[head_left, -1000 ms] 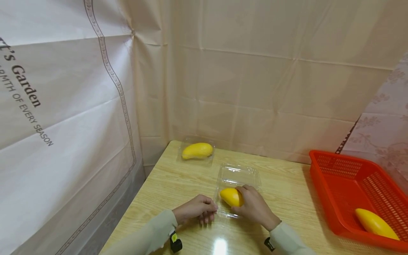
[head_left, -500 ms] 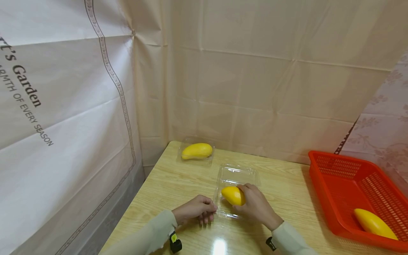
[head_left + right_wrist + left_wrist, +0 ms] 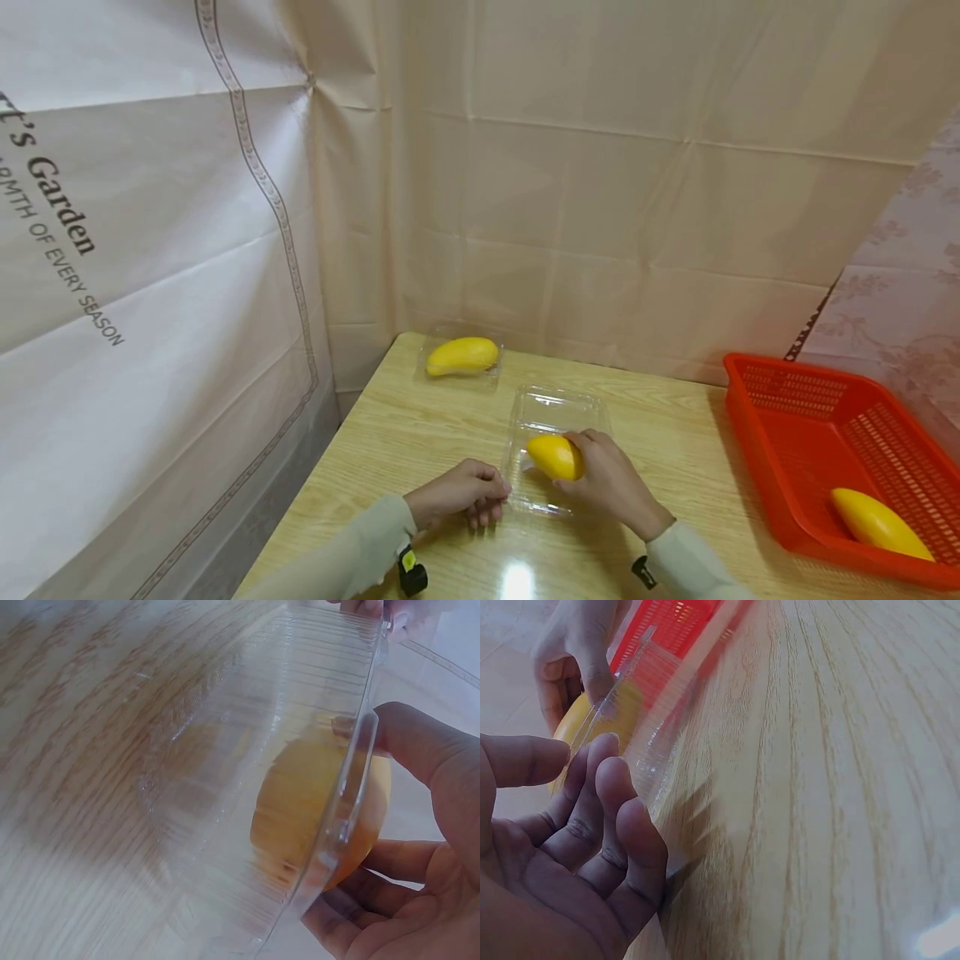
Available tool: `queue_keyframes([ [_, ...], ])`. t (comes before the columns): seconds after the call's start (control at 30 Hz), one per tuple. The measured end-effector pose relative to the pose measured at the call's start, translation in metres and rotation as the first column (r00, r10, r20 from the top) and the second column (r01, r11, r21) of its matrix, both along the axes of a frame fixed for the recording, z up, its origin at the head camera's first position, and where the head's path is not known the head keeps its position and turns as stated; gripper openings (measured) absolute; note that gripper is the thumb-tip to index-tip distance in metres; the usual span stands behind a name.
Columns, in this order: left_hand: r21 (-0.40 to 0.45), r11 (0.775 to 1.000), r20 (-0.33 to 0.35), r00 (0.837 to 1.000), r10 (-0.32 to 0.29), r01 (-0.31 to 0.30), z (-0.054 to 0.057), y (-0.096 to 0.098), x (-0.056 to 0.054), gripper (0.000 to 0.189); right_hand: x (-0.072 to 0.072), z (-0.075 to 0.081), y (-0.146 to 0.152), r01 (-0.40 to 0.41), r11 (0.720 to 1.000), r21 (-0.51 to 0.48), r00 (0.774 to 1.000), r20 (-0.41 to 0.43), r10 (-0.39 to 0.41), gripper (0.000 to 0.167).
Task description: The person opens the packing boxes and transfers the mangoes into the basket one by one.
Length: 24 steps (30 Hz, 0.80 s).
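A clear plastic clamshell box (image 3: 557,408) lies open on the wooden table, its lid folded back. My right hand (image 3: 613,482) grips a yellow mango (image 3: 553,457) inside the box's near half, thumb and fingers on opposite sides of the fruit. In the right wrist view the mango (image 3: 296,802) shows through the ribbed box wall (image 3: 225,757), partly covered by fingers. At the box's left edge, my left hand (image 3: 459,492) pinches the rim between thumb and forefinger; the left wrist view shows this left hand (image 3: 570,855) with its other fingers loosely bent.
Another clear box (image 3: 491,379) with a yellow mango (image 3: 462,356) in it stands at the table's far left corner. To the right is a red plastic basket (image 3: 780,475) holding one mango (image 3: 881,527). Cloth sheets (image 3: 570,200) hang behind and left of the table (image 3: 390,425).
My right hand has shifted slightly to the right with the mango in its grip. The left hand and the box have stayed nearly in place.
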<state>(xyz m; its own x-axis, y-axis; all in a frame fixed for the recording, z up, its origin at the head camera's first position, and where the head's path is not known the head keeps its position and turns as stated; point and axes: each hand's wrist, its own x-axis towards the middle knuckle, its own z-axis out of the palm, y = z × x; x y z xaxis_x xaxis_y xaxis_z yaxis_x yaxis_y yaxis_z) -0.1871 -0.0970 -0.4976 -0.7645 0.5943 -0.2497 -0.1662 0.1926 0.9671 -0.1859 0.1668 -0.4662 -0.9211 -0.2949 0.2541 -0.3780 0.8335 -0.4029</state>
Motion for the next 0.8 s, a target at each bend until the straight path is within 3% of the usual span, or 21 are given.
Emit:
queue_keyframes([
  [0.8,0.017,1.000,-0.013,1.000,0.020,-0.020,-0.003,0.000,0.001,0.028,-0.003,0.015,0.017,0.029,1.000,0.002,0.999,-0.018,-0.029,0.065],
])
